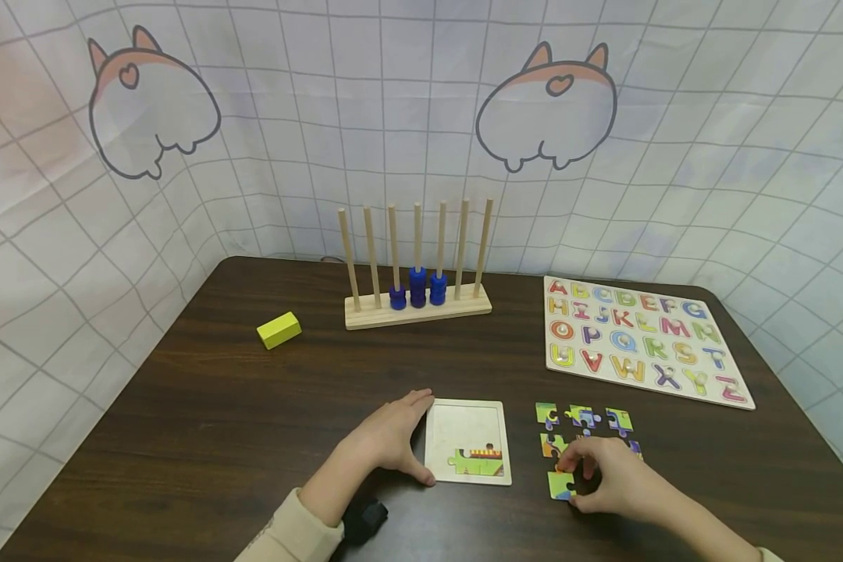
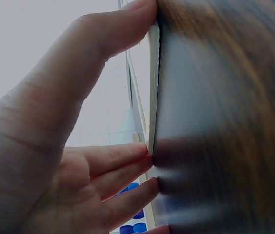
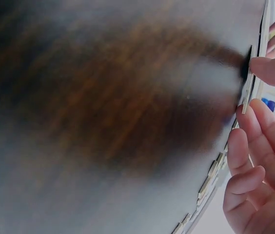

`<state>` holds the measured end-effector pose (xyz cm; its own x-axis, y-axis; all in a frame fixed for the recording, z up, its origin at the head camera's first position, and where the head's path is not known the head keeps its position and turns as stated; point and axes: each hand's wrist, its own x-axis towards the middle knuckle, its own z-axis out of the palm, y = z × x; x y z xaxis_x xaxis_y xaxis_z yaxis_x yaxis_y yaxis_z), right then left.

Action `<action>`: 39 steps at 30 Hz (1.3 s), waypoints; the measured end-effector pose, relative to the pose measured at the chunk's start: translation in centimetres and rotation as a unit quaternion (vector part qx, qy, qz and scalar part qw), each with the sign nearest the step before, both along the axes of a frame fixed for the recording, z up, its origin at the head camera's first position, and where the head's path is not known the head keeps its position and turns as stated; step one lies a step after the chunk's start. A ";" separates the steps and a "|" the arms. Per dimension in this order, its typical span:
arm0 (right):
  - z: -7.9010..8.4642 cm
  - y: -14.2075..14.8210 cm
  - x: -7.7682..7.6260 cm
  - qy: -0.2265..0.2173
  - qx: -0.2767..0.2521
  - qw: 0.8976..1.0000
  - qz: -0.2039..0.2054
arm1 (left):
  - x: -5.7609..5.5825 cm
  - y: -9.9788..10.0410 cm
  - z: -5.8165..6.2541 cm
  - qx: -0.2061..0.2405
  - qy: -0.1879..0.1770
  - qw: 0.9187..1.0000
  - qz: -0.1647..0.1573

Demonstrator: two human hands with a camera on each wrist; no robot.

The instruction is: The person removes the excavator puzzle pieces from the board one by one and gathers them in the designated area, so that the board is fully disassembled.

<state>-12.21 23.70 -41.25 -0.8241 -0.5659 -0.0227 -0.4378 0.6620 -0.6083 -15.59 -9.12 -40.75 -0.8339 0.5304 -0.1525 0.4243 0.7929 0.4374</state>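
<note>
My left hand [image 1: 392,434] lies along the left side of a square wooden puzzle tray [image 1: 467,423], thumb at the near corner and fingertips at the far one. The left wrist view shows those fingers [image 2: 123,163] nearly straight against its edge. Joined green puzzle pieces [image 1: 479,463] lie in the tray's lower right. To the right, my right hand [image 1: 621,480] pinches a green jigsaw piece [image 1: 560,485] by its edges between thumb and fingertips. In the right wrist view this piece [image 3: 248,83] appears edge-on, slightly tilted. More loose pieces [image 1: 581,416] lie beyond, some partly hidden by the hand.
At the back stands a wooden peg rack [image 1: 421,314] with blue beads on its middle pegs. An alphabet board [image 1: 646,339] lies at the right, a yellow block [image 1: 279,330] at the left. A black object [image 1: 365,521] is beside my left wrist.
</note>
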 end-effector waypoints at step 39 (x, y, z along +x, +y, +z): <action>1.5 -6.5 -0.8 -0.011 -0.060 0.998 0.015 | 0.0 0.0 -0.1 0.000 -0.003 1.000 -0.002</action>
<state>-12.99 17.21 -39.70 -0.8062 -0.5909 0.0293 -0.4430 0.5702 -0.6919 -15.62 -9.16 -40.84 -0.8306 0.5341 -0.1577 0.4253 0.7912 0.4395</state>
